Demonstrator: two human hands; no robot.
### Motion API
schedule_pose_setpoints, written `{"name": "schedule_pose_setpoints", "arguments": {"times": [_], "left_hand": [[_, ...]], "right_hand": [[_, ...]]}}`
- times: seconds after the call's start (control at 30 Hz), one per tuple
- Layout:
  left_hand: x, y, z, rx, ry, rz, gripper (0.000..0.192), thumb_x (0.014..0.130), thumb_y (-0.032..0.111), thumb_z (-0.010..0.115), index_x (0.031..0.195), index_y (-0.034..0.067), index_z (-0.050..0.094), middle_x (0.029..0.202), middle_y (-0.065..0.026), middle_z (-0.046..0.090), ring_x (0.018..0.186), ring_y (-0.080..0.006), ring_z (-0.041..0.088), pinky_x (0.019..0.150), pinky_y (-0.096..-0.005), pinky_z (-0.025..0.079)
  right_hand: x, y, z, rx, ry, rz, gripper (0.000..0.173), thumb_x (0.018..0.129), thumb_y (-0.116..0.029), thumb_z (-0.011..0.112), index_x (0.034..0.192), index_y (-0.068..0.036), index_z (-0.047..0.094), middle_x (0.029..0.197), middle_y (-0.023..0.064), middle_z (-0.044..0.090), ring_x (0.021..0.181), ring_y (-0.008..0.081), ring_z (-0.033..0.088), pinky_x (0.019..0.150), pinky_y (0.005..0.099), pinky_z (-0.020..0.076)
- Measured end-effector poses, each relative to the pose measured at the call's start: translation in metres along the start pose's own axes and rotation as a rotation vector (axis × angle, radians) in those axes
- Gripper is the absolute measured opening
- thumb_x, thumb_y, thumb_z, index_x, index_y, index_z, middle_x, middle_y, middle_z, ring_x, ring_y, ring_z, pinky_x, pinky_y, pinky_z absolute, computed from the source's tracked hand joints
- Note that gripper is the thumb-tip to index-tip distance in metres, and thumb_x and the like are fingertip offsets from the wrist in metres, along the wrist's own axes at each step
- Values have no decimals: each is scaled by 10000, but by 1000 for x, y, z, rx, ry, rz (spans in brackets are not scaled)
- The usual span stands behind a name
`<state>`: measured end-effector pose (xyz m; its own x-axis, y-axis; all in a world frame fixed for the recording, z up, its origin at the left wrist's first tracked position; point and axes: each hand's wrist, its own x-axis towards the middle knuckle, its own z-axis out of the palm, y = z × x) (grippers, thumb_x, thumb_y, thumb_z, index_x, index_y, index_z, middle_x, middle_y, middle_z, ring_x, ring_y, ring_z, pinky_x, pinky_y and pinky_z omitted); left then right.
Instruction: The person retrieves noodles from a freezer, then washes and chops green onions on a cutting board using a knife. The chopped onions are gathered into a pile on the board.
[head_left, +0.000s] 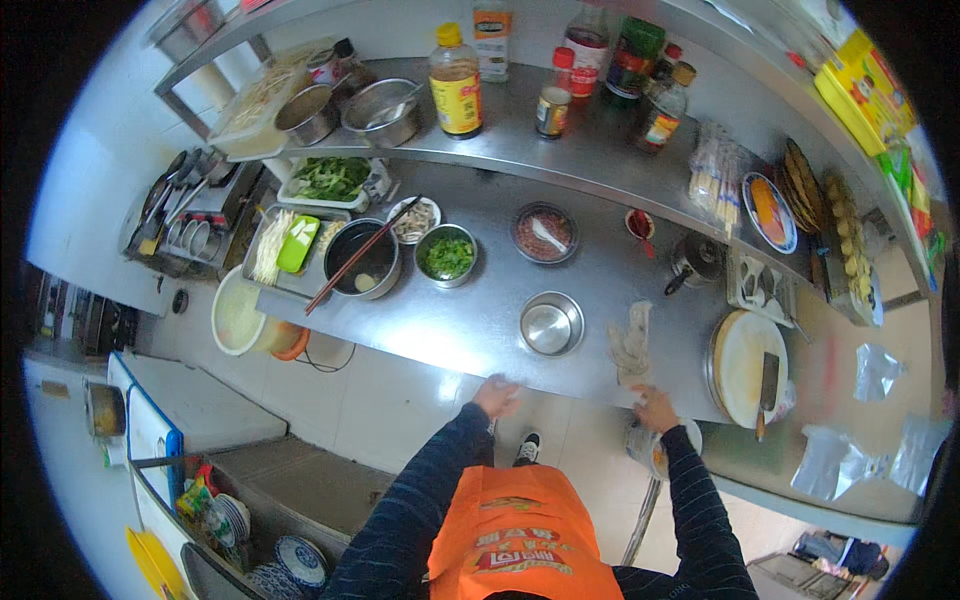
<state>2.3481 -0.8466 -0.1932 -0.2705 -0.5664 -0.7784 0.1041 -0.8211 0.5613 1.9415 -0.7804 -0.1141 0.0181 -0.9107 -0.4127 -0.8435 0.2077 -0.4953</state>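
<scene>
My left hand (498, 397) is held at the front edge of the steel counter, blurred, with nothing visible in it. My right hand (655, 409) is at the same edge, touching or just beside the lower end of a crumpled pale cloth (631, 345); whether it grips the cloth is unclear. Between and beyond the hands stands an empty round steel pot (552, 323). Farther back are a bowl of reddish minced food (544, 232) with a white spoon and a steel bowl of chopped greens (446, 256). Chopsticks (364, 255) lie across a pot of dark liquid (363, 259).
To the right, a cleaver (769, 386) lies on a round cutting board (750, 360). A raised steel shelf (510, 142) with bottles spans the back. A tray (300, 282) of food sits left, above a bucket (240, 315). A clear container (645, 446) is below my right hand.
</scene>
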Motion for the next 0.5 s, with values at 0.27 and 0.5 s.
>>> {"name": "schedule_pose_setpoints", "arguments": {"times": [0.27,0.5], "left_hand": [[-115,-178,-147,-122,386,-215,235,942,196,616,1126,56,572,1024,-94,634,1032,-297,670,758,-403,570],[-218,-307,-200,717,520,-405,329,921,284,618,1137,41,661,909,-147,699,771,-278,662,652,-421,527]], "right_hand": [[-9,-34,152,20,-468,-388,307,853,-221,628,1117,-67,656,1123,184,688,1059,379,645,920,471,509],[-14,-83,188,-164,-696,-350,300,847,-184,594,1108,-49,651,1104,206,680,1041,396,642,916,479,513]]}}
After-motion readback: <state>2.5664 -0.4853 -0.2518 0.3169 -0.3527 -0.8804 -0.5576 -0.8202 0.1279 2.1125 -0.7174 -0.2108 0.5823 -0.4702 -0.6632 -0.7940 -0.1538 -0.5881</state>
